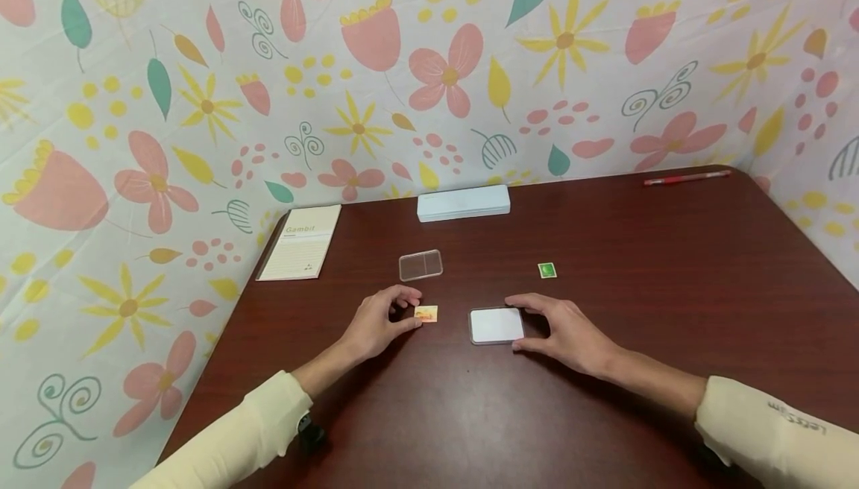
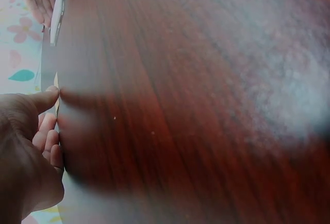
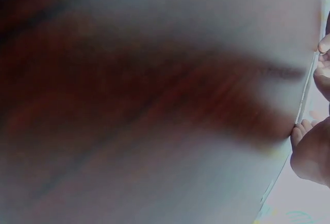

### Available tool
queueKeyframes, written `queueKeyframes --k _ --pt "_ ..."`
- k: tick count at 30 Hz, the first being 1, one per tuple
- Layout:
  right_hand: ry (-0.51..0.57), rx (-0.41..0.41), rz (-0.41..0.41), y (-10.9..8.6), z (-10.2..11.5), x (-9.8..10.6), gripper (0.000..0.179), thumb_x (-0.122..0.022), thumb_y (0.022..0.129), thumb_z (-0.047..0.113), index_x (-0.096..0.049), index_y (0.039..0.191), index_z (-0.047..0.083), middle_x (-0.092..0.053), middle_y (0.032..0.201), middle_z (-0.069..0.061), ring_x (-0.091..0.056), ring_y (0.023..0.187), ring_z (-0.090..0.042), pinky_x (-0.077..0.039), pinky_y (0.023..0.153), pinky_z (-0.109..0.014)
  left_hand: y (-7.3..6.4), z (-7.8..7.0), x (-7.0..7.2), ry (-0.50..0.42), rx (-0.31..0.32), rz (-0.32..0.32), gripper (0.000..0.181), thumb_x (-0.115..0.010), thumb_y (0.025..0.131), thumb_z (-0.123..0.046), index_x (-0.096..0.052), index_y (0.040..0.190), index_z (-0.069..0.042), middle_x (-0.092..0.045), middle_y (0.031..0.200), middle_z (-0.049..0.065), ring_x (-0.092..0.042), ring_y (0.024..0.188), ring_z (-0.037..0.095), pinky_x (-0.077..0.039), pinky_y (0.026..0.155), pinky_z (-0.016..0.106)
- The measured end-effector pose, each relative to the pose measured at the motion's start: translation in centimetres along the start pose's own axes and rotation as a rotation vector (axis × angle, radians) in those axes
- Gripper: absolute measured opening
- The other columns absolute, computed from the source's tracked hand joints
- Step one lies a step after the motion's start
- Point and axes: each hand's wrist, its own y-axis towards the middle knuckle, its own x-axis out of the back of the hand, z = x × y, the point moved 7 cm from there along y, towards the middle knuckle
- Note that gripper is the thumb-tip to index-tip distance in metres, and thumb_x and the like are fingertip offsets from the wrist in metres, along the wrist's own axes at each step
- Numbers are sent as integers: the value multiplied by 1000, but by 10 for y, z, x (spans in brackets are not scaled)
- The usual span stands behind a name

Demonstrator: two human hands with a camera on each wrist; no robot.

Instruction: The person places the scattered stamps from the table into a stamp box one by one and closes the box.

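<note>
A small orange-and-yellow stamp (image 1: 426, 314) lies at the fingertips of my left hand (image 1: 379, 323), whose thumb and curled fingers pinch its left edge. In the left wrist view the stamp is a thin sliver beside the thumb of the left hand (image 2: 31, 131). To its right, a clear shallow case (image 1: 472, 334) holds a white card (image 1: 496, 325). My right hand (image 1: 570, 334) grips the case's right end, index finger on the far edge and thumb on the near edge. A green stamp (image 1: 546, 270) lies farther back, beyond the right hand.
Behind the left hand lies a clear lid-like plastic piece (image 1: 420, 265). A light blue box (image 1: 463, 203) stands at the back edge, with a notepad (image 1: 302, 243) at the left and a red pen (image 1: 687, 177) at the back right. A patterned cloth (image 1: 429, 79) hangs behind the table (image 1: 671, 265).
</note>
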Motion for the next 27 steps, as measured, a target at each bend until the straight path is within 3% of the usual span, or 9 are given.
queueKeyframes --k 6,27 --pt "7 14 -5 0 2 2 61 -95 81 11 -68 134 0 -71 130 -12 -70 113 -28 -57 93 -48 0 -2 0 11 -21 -3 36 -87 90 -11 -72 123 -10 -72 109 -1 -63 101 18 -53 90 40" --pt "-2 19 6 3 2 0 59 -95 78 6 -68 131 0 -72 124 -9 -70 103 -24 -58 88 -43 2 -4 -2 50 23 64 24 -86 92 -12 -79 114 -16 -71 101 -8 -62 94 14 -53 86 35"
